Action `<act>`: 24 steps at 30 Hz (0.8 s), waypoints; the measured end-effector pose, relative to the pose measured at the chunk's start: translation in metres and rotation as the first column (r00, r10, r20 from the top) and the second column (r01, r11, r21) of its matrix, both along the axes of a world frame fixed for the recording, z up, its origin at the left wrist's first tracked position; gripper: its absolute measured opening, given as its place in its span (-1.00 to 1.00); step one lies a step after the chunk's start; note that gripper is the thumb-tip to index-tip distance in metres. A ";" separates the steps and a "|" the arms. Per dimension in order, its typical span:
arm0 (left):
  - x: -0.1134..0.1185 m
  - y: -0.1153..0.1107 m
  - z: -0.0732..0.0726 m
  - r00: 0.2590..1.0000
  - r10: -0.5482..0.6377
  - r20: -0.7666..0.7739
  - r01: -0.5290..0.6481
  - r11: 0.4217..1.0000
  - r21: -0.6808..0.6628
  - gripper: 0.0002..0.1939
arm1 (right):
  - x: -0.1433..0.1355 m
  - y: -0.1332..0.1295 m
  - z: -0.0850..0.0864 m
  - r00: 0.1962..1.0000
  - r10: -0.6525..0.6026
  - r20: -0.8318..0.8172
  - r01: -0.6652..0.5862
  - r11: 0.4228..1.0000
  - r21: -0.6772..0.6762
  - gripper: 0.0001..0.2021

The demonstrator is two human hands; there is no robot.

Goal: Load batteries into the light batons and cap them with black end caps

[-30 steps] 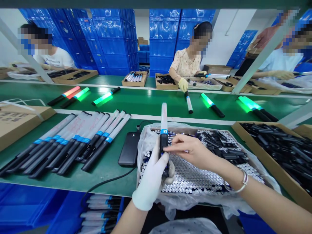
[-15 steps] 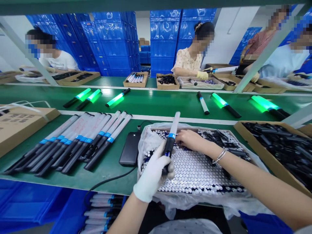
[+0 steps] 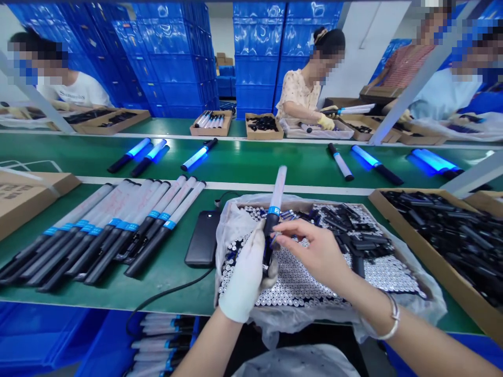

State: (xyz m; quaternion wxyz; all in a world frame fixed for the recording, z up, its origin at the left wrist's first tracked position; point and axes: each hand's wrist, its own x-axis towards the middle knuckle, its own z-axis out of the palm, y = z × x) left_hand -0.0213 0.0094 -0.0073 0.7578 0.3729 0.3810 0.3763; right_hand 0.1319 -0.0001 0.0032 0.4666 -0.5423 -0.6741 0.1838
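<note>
Over a plastic-lined box [image 3: 434,301] of batteries [image 3: 286,280], the gloved left hand [image 3: 248,269] wraps the black handle [image 3: 270,224] of a light stick [image 3: 278,189], its pale tube tilted up. The bare right hand [image 3: 316,247] sits at that handle, fingertips narrowly spaced; whether they pinch anything is hard to tell. More sticks [image 3: 129,222] lie leftward on the green table [image 3: 167,262]

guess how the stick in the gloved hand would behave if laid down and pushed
The stick looks stiff: its tube juts straight from the left hand. Its round shape suggests it could roll, and its smooth tube may be a bit slippery.
</note>
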 end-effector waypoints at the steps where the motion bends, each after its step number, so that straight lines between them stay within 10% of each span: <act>1: 0.000 -0.001 0.000 1.000 0.001 -0.014 -0.001 1.000 -0.008 -0.32 | -0.004 -0.001 -0.003 0.997 -0.002 0.080 -0.005 0.996 0.093 -0.87; 5: -0.002 -0.001 0.004 0.997 0.019 -0.069 -0.023 0.998 -0.056 -0.30 | -0.013 -0.007 -0.007 0.976 -0.072 0.205 -0.010 0.927 0.376 -0.87; 12: 0.000 -0.006 0.010 0.997 0.045 -0.062 -0.047 0.999 -0.027 -0.24 | -0.014 -0.020 -0.010 0.998 -0.040 -0.045 0.043 0.998 0.052 -0.87; 24: 0.030 -0.019 0.018 0.986 0.013 -0.168 -0.019 0.999 -0.035 -0.19 | 0.024 -0.052 -0.012 0.877 -0.305 -0.372 0.320 0.947 -0.022 -0.81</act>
